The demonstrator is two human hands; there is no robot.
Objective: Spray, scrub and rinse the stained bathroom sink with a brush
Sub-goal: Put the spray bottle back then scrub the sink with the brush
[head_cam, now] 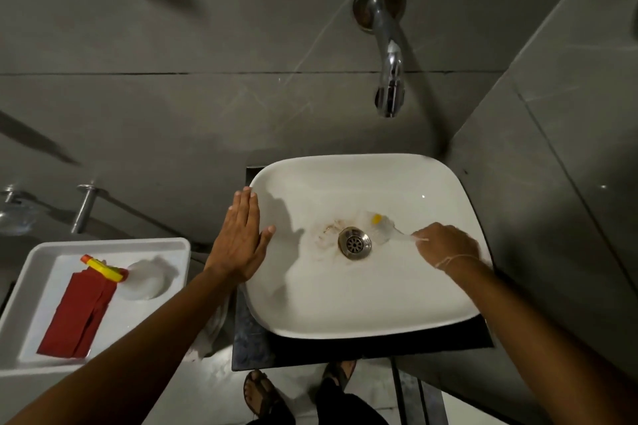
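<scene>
The white sink (431,300) has brown stains (328,229) just left of its metal drain (354,242). My right hand (445,245) grips a brush (381,228) with a clear handle and a yellow spot; its blurred head lies in the bowl just right of the drain. My left hand (241,238) rests flat, fingers together, on the sink's left rim with the thumb over the edge. A spray bottle (81,309) with a red label and a yellow and red nozzle lies in the white tray (31,279) to the left.
A chrome wall tap (388,55) hangs above the sink's back edge. Grey tiled walls enclose the back and right side. The tray also holds a white round object (146,279). A metal fitting (84,207) sticks out of the wall on the left. Sandalled feet (262,397) stand below.
</scene>
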